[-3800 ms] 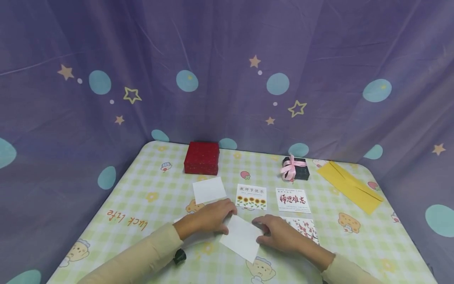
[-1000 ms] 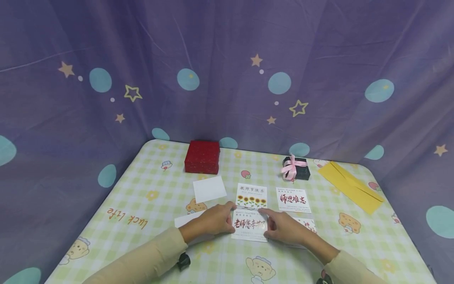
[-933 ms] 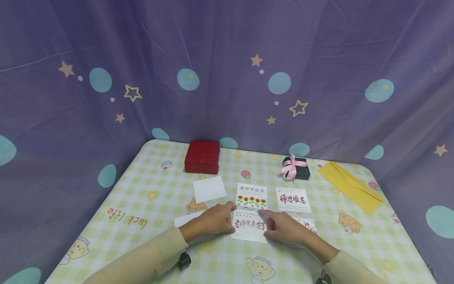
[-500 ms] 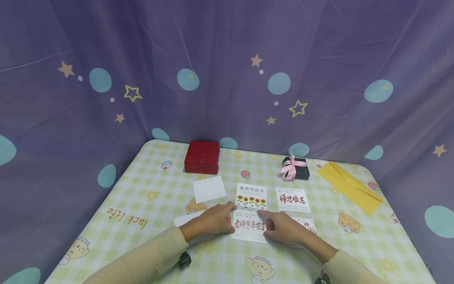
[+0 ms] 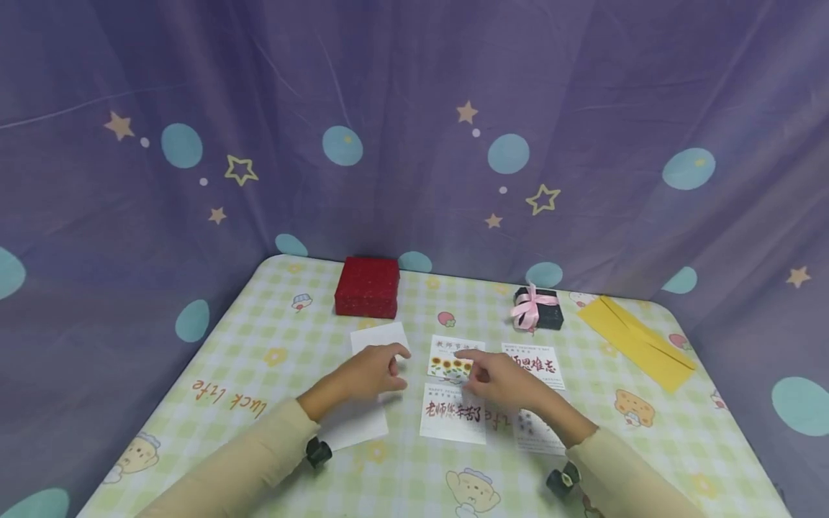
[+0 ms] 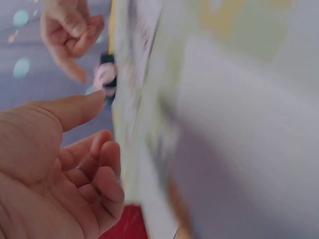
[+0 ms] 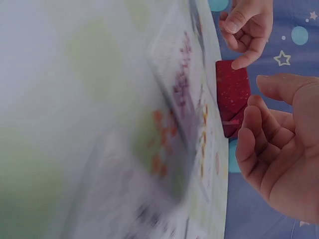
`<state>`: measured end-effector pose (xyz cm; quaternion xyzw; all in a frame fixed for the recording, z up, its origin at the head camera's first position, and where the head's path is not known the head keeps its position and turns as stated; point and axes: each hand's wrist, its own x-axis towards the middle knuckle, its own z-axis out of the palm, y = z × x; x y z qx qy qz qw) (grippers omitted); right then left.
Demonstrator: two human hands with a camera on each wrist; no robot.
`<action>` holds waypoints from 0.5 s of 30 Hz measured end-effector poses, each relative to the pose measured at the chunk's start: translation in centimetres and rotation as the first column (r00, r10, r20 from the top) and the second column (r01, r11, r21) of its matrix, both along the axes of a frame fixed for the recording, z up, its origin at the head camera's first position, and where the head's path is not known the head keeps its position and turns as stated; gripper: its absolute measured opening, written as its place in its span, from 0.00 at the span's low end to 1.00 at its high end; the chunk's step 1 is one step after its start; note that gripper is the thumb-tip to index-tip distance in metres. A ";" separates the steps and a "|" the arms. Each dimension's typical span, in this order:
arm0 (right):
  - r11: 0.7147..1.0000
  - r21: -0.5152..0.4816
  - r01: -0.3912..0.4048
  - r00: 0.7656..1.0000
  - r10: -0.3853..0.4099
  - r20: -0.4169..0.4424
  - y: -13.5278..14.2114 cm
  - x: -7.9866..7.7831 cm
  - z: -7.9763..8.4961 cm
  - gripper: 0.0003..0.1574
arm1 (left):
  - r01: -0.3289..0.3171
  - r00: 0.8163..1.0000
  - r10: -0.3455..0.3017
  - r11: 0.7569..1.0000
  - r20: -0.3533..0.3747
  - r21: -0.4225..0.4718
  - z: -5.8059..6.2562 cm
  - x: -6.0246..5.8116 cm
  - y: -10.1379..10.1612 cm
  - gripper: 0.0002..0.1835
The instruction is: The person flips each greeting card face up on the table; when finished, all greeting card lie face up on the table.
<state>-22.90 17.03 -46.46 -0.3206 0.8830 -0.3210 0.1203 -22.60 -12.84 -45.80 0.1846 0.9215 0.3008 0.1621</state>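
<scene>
Purple star-and-dot curtains wrap round a bench (image 5: 272, 345) dressed in a pale green check cloth. Left hand (image 5: 365, 368) hovers with fingers (image 6: 89, 107) loosely curled and forefinger out, gripping nothing, over the near edge of a blank white card (image 5: 378, 337). Right hand (image 5: 495, 375) is much the same, forefinger stretched to the far left, its tip over the sunflower card (image 5: 453, 357), nothing held. That card lies flat, square to the bench edge, its text line at the far side and long axis running left to right.

Just nearer sits a card with red lettering (image 5: 453, 421), free of both hands. Right of the sunflowers, another red-lettered card (image 5: 540, 363); nearer again, a blossom card (image 5: 540, 435) partly under the right forearm. A second blank sheet (image 5: 355, 426) lies under the left wrist. That makes six cards.

Far side: one red box (image 5: 367, 287), one black box with a pink bow (image 5: 537, 308), one yellow envelope (image 5: 637, 341) lying diagonally at far right.
</scene>
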 end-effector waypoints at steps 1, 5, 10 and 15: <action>1.000 -0.008 -0.003 1.000 0.003 -0.008 -0.6 -0.5 0.1 0.34 | -0.013 1.000 0.013 1.000 -0.003 -0.011 0.4 -0.4 -0.6 0.28; 0.999 -0.019 -0.028 0.999 0.027 -0.037 -3.0 -2.8 0.3 0.33 | -0.039 0.999 0.040 0.999 0.005 -0.035 1.4 -2.0 -3.6 0.33; 0.999 -0.008 -0.040 0.999 0.040 -0.031 -5.8 -5.3 0.1 0.31 | -0.043 0.999 0.043 0.999 -0.008 -0.028 0.9 -3.3 -6.8 0.40; 0.999 -0.026 -0.019 1.000 0.019 -0.013 -8.1 -7.6 -0.3 0.29 | -0.047 0.999 0.046 0.998 -0.018 -0.046 -0.9 -4.1 -8.6 0.44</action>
